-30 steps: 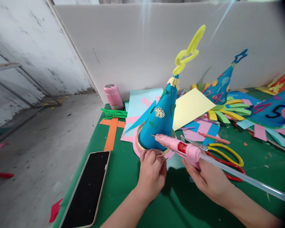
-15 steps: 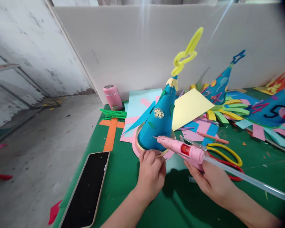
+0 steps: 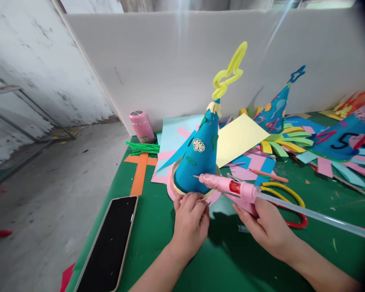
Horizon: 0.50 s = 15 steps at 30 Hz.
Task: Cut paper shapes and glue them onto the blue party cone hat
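Observation:
A blue paper cone hat [image 3: 197,162] stands upright in the middle, topped by a yellow pipe-cleaner shape [image 3: 229,73]. Round its base runs a pale yellow paper strip [image 3: 174,178], over a pink paper ring [image 3: 169,187]. My left hand [image 3: 191,217] is closed at the front of the base, fingers pressing the strip there. In my right hand [image 3: 266,227] is a pink glue gun [image 3: 228,184], a long clear glue stick [image 3: 316,215] sticking out of its back. The nozzle points left, in front of the cone's lower side; whether it touches I cannot tell.
A phone [image 3: 108,245] lies at the left table edge, behind it orange paper strips [image 3: 137,176], green pipe cleaners [image 3: 142,148] and a pink flask [image 3: 142,126]. Scissors [image 3: 301,198] lie beyond my right hand. Two decorated hats [image 3: 276,111] stand at the right among coloured paper.
The whole view has shifted slightly, so everything appears a little further left. Both hands keep their hold, and the glue gun stays at the cone's lower front.

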### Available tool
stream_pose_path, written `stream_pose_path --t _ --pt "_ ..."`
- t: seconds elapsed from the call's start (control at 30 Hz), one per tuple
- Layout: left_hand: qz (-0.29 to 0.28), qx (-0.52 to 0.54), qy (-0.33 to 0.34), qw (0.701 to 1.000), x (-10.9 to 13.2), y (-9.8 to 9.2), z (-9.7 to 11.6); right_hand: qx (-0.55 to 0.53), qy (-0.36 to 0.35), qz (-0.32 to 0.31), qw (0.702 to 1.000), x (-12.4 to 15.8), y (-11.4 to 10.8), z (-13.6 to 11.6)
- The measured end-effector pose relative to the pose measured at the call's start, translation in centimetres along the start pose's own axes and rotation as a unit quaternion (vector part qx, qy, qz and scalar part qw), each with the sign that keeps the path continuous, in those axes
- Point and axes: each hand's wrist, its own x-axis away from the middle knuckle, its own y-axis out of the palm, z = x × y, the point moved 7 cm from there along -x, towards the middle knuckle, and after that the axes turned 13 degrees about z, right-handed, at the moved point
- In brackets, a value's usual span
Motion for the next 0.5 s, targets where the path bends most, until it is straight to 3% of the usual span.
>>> stream_pose_path --t 0.1,0.27,0.37,0.5 --pt "0.004 -0.008 -0.005 1.000 -0.1 -0.1 0.0 -0.006 0.012 0.017 1.000 1.0 -0.8 0.9" --pt "0.007 0.016 0.003 1.000 -0.1 0.1 0.2 0.063 0.084 0.137 0.985 2.6 -4.6 3.5" --pt "0.012 0.027 0.007 1.000 -0.2 0.1 0.4 0.086 0.148 0.181 0.968 2.9 -7.9 6.5" --pt "0.018 0.042 0.004 0.999 -0.2 0.0 1.0 0.107 0.198 0.160 0.961 2.7 -11.0 12.6"
